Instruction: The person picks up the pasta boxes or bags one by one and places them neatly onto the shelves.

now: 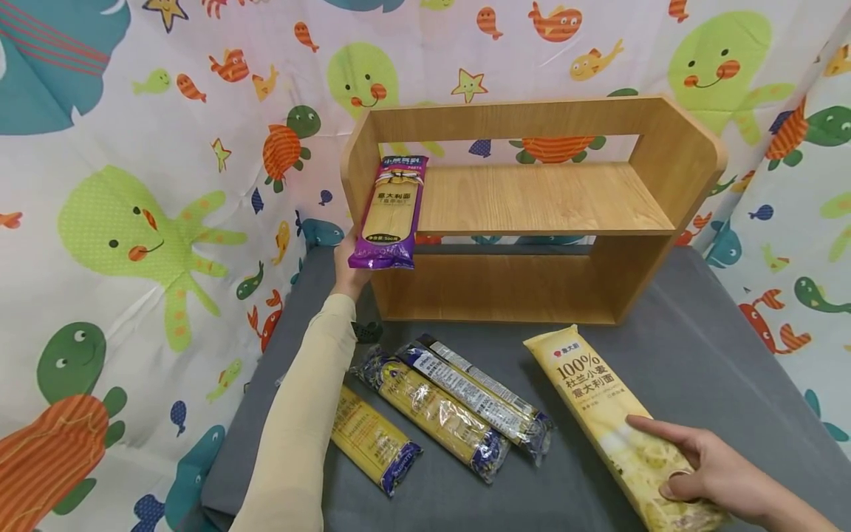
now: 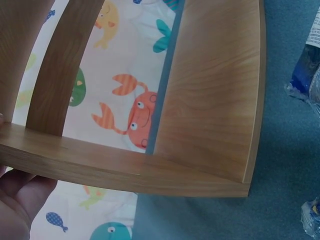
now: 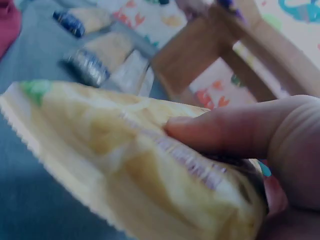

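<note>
My left hand [image 1: 349, 266] grips the left side panel of a wooden two-tier shelf [image 1: 532, 277]; the left wrist view shows fingers [image 2: 30, 195] at that panel, with part of the hand cut off by the frame. Beside this hand, a purple pasta packet [image 1: 392, 210] leans at the left end of the upper tier, its lower end reaching past the front edge. At the right, my right hand [image 1: 718, 469] holds a pale yellow pasta packet [image 1: 598, 399] near its lower end, tilted over the table. In the right wrist view, the thumb presses the yellow wrapper [image 3: 135, 160].
On the grey cloth-covered table [image 1: 492, 502] lie several other pasta packets: a yellow one [image 1: 372, 440] partly behind the left forearm, a clear one [image 1: 439, 406], and one with a white label [image 1: 475, 391]. A printed sea-animal curtain [image 1: 199, 295] hangs behind and at both sides.
</note>
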Motion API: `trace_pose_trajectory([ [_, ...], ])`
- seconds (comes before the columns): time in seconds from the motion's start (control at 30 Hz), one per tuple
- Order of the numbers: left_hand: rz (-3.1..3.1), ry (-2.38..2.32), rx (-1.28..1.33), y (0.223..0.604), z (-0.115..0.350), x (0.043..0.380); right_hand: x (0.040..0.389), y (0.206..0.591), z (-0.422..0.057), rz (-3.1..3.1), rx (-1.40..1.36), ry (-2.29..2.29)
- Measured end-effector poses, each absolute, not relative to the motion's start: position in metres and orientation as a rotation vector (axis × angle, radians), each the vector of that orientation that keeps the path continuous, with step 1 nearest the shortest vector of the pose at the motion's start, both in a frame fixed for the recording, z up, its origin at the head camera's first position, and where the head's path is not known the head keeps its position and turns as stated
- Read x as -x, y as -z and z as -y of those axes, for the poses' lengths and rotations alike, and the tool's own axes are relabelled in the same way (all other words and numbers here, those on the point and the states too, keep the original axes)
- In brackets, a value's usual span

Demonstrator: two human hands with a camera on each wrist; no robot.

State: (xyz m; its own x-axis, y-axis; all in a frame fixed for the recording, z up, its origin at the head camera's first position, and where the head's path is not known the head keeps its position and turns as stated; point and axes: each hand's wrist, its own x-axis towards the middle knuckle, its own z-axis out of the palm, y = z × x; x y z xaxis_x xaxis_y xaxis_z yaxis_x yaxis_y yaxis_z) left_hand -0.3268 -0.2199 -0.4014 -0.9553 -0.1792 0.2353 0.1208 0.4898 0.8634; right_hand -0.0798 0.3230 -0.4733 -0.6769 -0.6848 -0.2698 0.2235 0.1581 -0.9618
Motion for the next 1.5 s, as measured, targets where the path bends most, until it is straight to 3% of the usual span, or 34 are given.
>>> trace_pose_trajectory([
  [0.57,2.444,1.449,-0.088,0.397,0.224,0.327,0.096,0.368,-0.269,-1.494,0.511,1.83],
  [0.93,2.424,1.494,-0.099,0.398,0.224,0.328,0.156,0.293,-0.189,-1.849,0.196,1.906],
  [1.5,2.422,1.488,-0.121,0.401,0.216,0.323,0.249,0.275,-0.076,-1.948,-0.017,1.987],
])
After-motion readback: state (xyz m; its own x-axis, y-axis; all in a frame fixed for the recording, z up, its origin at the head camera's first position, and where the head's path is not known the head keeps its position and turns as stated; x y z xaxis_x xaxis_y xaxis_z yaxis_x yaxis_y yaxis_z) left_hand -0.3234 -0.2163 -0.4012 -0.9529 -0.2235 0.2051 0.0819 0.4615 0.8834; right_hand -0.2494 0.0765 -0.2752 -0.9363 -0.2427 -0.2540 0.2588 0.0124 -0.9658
